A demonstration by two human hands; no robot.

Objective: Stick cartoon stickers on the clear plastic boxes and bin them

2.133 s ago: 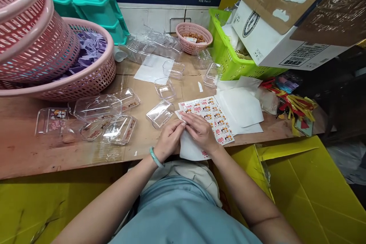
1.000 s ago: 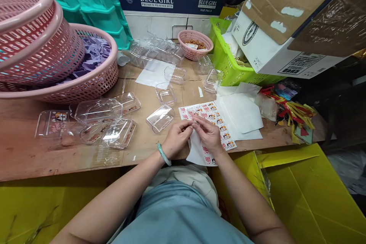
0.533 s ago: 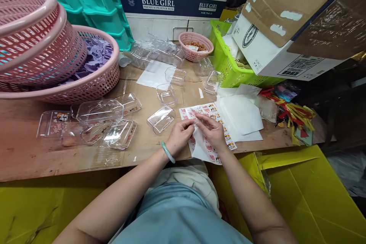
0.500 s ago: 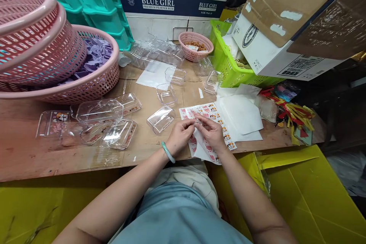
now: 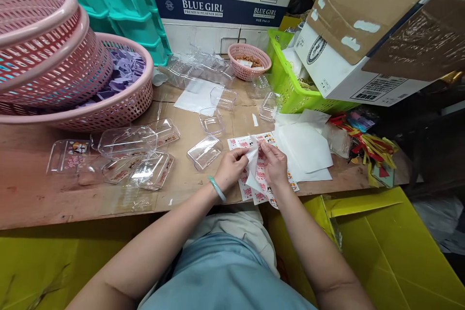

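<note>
A sticker sheet with small cat and pink labels lies at the near edge of the wooden table, its corner folded up white side out. My left hand, with a green bangle on the wrist, pinches that lifted corner. My right hand pinches the sheet from the other side, fingers closed on it. Just left of my hands lies a clear plastic lid. A second sticker sheet lies flat under the folded one.
Clear plastic boxes lie scattered at left and centre. Stacked pink baskets fill the far left. Blank white sheets, a green basket, a small pink basket and cardboard boxes stand right and behind. A yellow carton sits below.
The sheet's corner has been lifted and folded higher, showing more white backing. Both hands shifted slightly right and away from me, staying pinched on the sheet.
</note>
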